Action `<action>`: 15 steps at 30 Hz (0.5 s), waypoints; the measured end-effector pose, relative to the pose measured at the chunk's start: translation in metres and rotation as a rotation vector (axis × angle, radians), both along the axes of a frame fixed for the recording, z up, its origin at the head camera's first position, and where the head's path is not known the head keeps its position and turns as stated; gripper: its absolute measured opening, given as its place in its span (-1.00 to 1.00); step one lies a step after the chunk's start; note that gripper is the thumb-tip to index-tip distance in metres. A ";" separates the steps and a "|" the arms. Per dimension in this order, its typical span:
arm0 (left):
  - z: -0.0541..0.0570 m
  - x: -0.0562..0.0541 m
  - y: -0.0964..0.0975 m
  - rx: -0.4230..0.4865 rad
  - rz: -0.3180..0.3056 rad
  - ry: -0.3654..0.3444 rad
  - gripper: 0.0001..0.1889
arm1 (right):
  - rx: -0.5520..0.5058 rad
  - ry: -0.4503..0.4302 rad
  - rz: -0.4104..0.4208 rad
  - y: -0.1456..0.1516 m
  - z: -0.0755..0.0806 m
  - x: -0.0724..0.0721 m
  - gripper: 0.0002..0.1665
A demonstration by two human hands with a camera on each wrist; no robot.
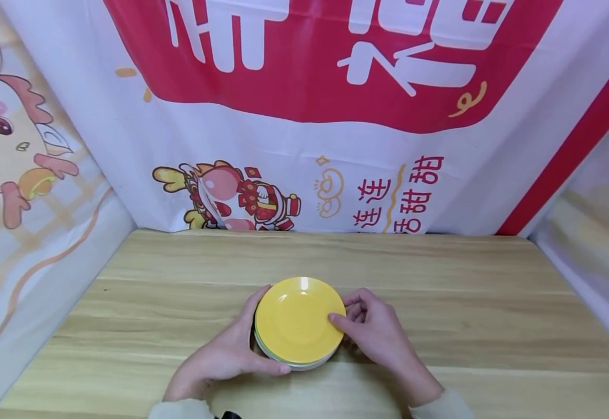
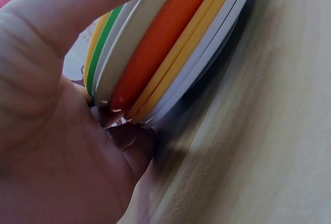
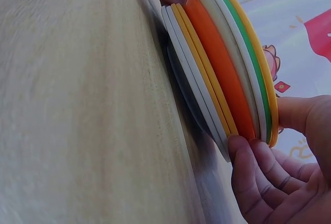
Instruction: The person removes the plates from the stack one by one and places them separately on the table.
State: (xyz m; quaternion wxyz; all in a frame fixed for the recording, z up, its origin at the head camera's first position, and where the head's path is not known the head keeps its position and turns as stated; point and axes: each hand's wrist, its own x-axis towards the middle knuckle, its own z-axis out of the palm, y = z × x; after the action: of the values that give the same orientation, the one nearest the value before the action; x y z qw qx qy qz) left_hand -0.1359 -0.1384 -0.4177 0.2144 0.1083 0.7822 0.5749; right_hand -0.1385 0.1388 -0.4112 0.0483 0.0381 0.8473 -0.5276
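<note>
plates [image 1: 296,320] stacked on or just above the tabletop [image 1: 466,291], your left hand [image 1: 231,349] curled round their left side and your right hand [image 1: 380,329] pinching their right edge, look stiff, smooth and likely slippery, heavier together, best held low by opposite edges.

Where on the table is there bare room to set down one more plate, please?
Bare table lies between the left hand and the left cloth, between the right hand and the right cloth, and between the stack of plates and the back cloth. It is crowded at the front middle, where the left hand and the right hand grip the stack of plates.
</note>
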 end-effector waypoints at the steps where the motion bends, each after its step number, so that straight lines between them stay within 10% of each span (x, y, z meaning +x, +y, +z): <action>1: 0.000 0.000 -0.001 0.004 0.000 0.001 0.48 | -0.003 -0.004 0.003 -0.001 0.001 0.000 -0.62; 15: -0.001 -0.001 -0.001 -0.005 0.004 0.000 0.43 | 0.012 -0.012 0.007 -0.002 0.002 0.001 -0.67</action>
State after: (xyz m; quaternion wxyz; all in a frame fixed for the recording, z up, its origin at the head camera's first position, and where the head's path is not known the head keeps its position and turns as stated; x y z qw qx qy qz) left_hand -0.1364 -0.1397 -0.4186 0.2135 0.1059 0.7839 0.5733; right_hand -0.1379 0.1364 -0.4091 0.0552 0.0387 0.8502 -0.5222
